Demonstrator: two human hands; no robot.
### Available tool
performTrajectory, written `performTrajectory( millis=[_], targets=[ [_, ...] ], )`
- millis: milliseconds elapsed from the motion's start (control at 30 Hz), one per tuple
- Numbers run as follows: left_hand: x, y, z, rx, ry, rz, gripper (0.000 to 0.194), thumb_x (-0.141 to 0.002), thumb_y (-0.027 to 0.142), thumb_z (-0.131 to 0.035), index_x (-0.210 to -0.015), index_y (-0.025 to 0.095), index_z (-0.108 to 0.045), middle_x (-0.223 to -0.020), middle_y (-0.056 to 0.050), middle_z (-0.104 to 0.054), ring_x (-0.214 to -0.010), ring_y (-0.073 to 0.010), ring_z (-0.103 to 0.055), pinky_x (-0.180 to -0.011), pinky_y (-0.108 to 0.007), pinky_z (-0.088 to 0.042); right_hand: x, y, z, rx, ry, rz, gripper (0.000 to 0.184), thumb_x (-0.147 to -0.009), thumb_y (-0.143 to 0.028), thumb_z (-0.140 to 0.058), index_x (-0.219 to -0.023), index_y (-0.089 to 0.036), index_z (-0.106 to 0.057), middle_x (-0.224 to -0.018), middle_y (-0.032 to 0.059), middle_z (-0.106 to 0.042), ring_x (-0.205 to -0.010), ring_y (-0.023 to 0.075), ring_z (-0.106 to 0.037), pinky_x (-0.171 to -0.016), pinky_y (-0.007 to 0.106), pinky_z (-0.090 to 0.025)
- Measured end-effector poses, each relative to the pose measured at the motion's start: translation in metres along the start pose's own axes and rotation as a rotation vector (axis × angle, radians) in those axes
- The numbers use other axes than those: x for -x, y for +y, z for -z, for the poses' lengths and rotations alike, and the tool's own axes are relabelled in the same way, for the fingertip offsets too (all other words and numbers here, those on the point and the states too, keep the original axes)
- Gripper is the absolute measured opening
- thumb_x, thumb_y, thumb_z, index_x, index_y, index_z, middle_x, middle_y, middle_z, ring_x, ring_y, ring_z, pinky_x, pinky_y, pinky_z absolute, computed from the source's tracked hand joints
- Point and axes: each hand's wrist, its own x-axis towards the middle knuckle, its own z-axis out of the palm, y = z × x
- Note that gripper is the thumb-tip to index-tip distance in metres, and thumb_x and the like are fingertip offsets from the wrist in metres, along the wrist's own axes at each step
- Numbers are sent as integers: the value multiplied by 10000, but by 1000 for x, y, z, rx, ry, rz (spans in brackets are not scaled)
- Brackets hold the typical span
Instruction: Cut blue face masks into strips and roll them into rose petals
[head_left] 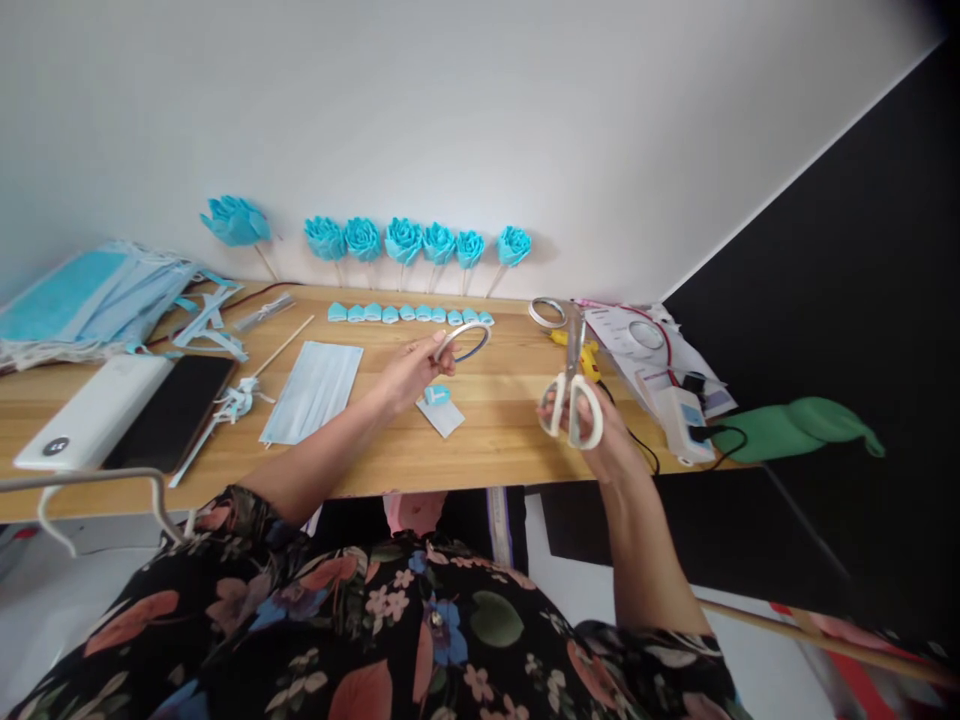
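My left hand (421,372) pinches a narrow roll of tape (474,326) by its near side, raised over the desk. In my right hand (613,440) is a pair of scissors (574,362) with white handles, blades pointing away from me and seemingly together. Below the tape lies a small cut piece of mask fabric (447,418) with a light blue folded bit (436,394) at its top edge. A flat pale blue face mask (315,390) rests left of my left hand. Beyond the tape, several small blue folded petals (391,314) form a row.
Several blue fabric roses (403,240) on sticks lean against the wall. At left are stacked masks (67,290), a white power bank (94,410) and a dark phone (172,410). At right are another tape roll (547,313), a yellow glue gun (591,362) and a power strip (684,425).
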Motion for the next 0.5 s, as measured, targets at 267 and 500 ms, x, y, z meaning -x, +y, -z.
performTrajectory(
  millis=[267,500],
  targets=[
    [-1,-5,1,38,-9,-15,400,-823,526,-793,-739,152,-677,-774,-29,-644,-765,-147,-614,-807,-295,-518,29,-4,-72,-213,-435,-103,706,-745,-698,-781,-1257,-223,-679,-1007,104,-738,-826,213,-710,-718,321,-564],
    [0,-2,-5,97,9,-24,371,-795,471,-829,-678,153,-681,-766,-33,-673,-766,-158,-622,-817,-313,-524,20,1,-80,-278,-509,-141,628,-776,-651,-790,-1179,-177,-700,-869,55,-694,-722,155,-661,-690,286,-549]
  ],
)
